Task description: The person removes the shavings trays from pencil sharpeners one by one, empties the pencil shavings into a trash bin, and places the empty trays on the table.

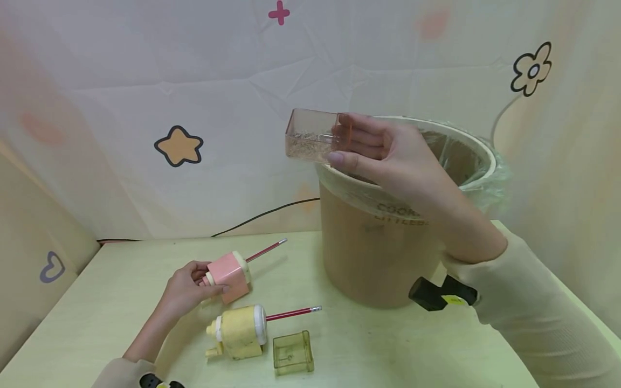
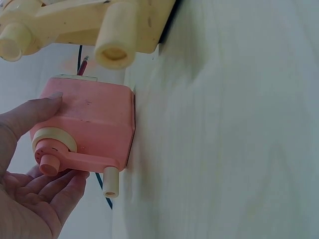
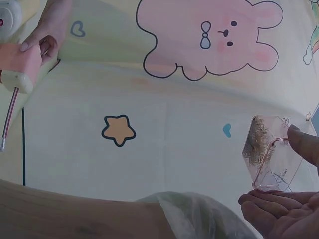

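A clear pinkish shavings drawer (image 1: 310,137) with pencil shavings in it is gripped by my right hand (image 1: 398,148), above the left rim of a brown bin (image 1: 378,253). In the right wrist view the drawer (image 3: 271,154) sits between thumb and fingers. My left hand (image 1: 186,288) holds a pink crank pencil sharpener (image 1: 228,275) on the table, thumb on one side and fingers round the other. A red pencil (image 1: 266,250) sticks out of its front. Nearer to me stands a yellow crank sharpener (image 1: 240,331) with another red pencil (image 1: 293,313) in it.
An empty yellowish clear drawer (image 1: 293,353) lies beside the yellow sharpener. The bin has a thin plastic liner (image 1: 485,186) folded over its rim. A patterned curtain (image 1: 233,118) hangs behind the pale table (image 1: 368,350), with a dark cable (image 1: 267,215) along it.
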`<state>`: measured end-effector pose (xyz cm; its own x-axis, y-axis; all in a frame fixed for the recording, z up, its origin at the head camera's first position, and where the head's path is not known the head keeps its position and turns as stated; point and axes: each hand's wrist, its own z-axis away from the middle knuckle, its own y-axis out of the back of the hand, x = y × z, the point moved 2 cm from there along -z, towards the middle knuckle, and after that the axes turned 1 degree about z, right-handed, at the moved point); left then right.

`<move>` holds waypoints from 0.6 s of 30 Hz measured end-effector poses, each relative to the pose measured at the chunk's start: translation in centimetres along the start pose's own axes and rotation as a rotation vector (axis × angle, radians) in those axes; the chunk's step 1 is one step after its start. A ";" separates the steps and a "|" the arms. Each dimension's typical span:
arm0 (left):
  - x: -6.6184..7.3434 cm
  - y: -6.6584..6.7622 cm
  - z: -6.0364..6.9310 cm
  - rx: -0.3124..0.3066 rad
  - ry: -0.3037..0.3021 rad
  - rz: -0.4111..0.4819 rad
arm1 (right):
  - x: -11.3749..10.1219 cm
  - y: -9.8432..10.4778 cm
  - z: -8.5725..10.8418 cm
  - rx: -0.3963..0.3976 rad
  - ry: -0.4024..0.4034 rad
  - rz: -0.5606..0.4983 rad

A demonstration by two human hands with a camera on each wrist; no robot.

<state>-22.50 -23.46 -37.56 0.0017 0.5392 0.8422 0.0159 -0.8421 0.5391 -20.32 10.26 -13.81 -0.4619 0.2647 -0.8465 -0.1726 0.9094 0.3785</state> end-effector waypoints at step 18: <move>-0.1 -0.1 0.0 0.003 0.002 0.006 | 1.2 3.4 0.6 0.069 -0.067 0.103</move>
<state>-22.54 -23.44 -37.65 -0.0003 0.5344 0.8452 0.0192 -0.8451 0.5343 -20.98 13.87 -13.76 -0.4149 0.3762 -0.8285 -0.0660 0.8957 0.4397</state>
